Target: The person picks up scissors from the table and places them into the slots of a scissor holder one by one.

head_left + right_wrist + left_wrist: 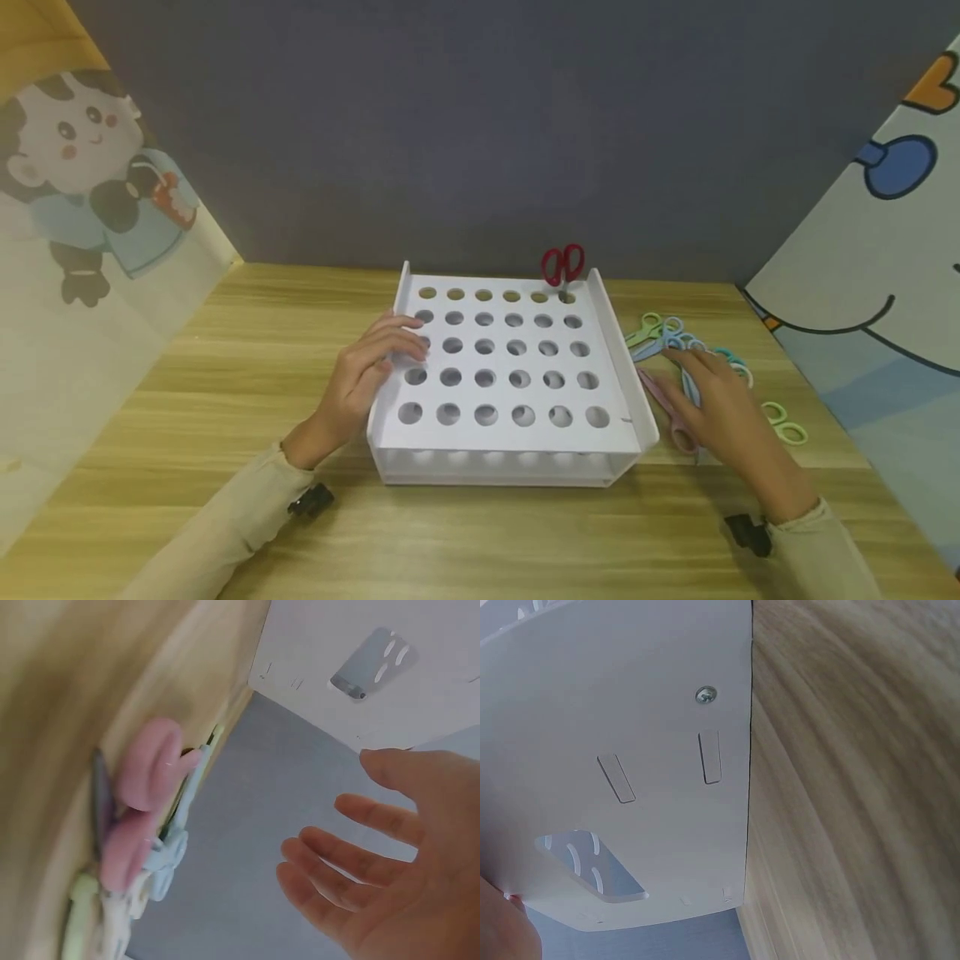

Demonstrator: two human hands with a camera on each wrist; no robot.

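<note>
A white rack [502,433] with rows of round holes stands on the table. My left hand [360,367] rests over its left side panel, fingertips on the holed top. In the left wrist view that panel [652,840] shows a slot, with part of the hand at the lower left. Red-handled scissors [563,279] stand upright in the back right hole. My right hand [708,400] hovers over the scissors to the right of the rack, fingers spread and loosely bent, holding nothing. Nearest it lie pink scissors [127,851] and light blue scissors [166,859]; the hand partly covers the pile.
Green-handled scissors [780,422] lie farther right on the wooden table [480,542]. Teal scissors [729,357] and another light green pair [647,327] are in the pile. A dark grey panel [480,133] rises behind, with cartoon-printed panels on both sides.
</note>
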